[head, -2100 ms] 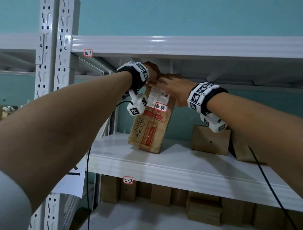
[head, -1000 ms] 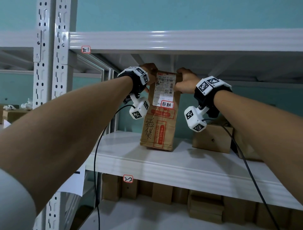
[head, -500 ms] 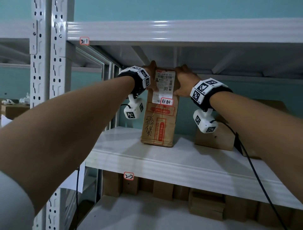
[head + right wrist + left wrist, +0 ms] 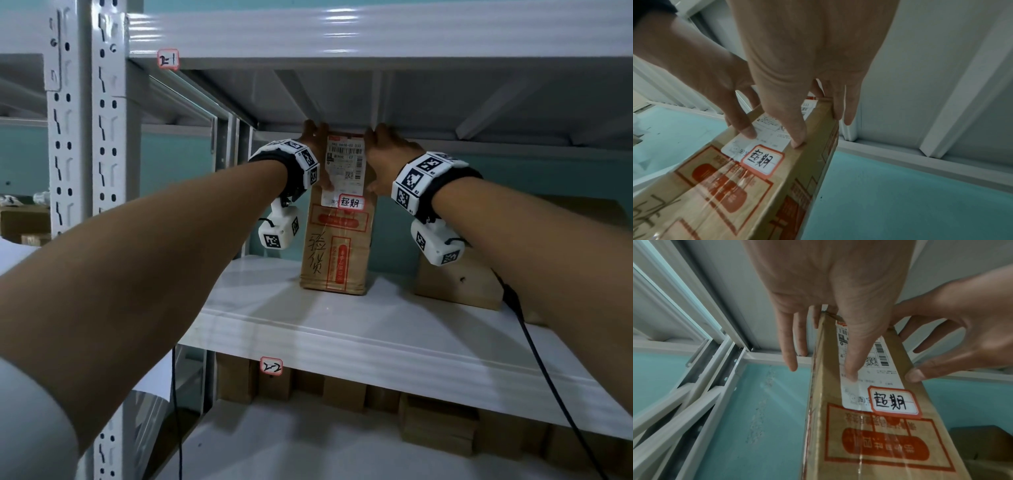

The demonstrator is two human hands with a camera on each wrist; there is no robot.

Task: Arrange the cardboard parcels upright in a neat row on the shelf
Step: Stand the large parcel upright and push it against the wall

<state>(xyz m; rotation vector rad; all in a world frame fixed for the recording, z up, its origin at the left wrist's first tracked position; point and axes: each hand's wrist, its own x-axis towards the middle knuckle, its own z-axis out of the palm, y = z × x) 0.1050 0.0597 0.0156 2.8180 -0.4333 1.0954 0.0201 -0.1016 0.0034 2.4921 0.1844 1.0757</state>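
A tall brown cardboard parcel (image 4: 337, 246) with a white shipping label and red print stands upright on the white middle shelf (image 4: 342, 329). My left hand (image 4: 315, 147) clasps its upper left corner; in the left wrist view the thumb lies on the label (image 4: 851, 374) and the fingers run down the left side. My right hand (image 4: 380, 154) clasps the upper right corner, with its thumb on the front edge (image 4: 797, 142) and its fingers on the right side. The parcel's top (image 4: 818, 100) sits close under the shelf above.
A lower brown parcel (image 4: 455, 284) lies on the same shelf to the right, with another behind my right arm (image 4: 582, 212). Several boxes (image 4: 342, 394) line the shelf below. A perforated white upright (image 4: 85, 137) stands at the left. A black cable (image 4: 534, 359) hangs from my right wrist.
The parcel leaned to the right two seconds ago and now stands straight. My right hand moved from its top to its right corner. Both hands have kept hold.
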